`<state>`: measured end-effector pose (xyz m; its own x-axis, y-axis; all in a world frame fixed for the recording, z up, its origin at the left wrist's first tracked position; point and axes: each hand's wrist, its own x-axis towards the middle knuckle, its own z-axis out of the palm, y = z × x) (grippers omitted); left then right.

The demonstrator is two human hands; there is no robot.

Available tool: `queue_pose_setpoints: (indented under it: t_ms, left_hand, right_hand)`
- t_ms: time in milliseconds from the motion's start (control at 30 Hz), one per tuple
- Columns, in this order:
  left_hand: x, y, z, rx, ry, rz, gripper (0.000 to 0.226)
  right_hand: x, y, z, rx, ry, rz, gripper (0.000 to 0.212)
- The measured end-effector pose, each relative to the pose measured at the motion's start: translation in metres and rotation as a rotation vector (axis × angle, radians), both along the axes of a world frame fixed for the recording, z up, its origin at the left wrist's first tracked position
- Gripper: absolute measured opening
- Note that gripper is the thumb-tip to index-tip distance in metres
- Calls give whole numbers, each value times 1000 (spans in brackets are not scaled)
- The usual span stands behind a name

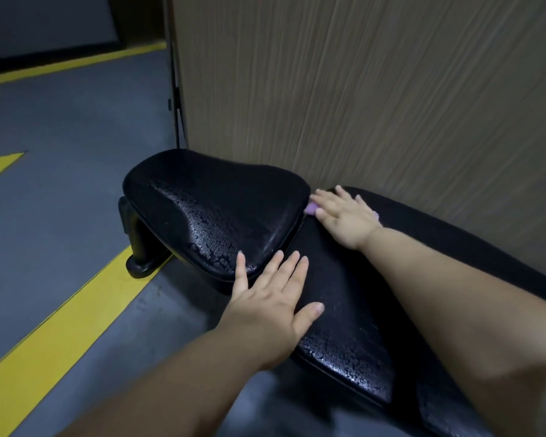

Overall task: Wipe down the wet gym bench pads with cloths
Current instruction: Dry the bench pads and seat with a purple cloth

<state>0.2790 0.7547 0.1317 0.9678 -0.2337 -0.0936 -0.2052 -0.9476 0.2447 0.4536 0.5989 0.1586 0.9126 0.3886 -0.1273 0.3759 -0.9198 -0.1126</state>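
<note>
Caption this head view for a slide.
Right hand presses purple cloth on long black bench pad; left hand flat by wet black seat pad.

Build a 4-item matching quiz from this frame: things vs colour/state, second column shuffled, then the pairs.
Things
1. seat pad
2. cloth
3. left hand
4. floor stripe

Colour or state
A. yellow
B. flat on the long pad, fingers straight, no cloth under it
C. beaded with water droplets
D. purple, pressed under the right hand

Pairs: 1-C; 2-D; 3-B; 4-A
</note>
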Motion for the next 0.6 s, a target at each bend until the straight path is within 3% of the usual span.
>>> queue_pose_setpoints:
  t_ms: [100,267,600]
  left_hand:
    - [-5,7,1,9,20,24,95]
    - [-14,15,7,19,89,80,72]
    - [-19,21,13,-121,158,123,65]
  right_hand:
    - [-34,14,-1,21,-3,82,48]
    - [-80,22,0,29,20,120,50]
    - [-145,27,0,91,82,183,50]
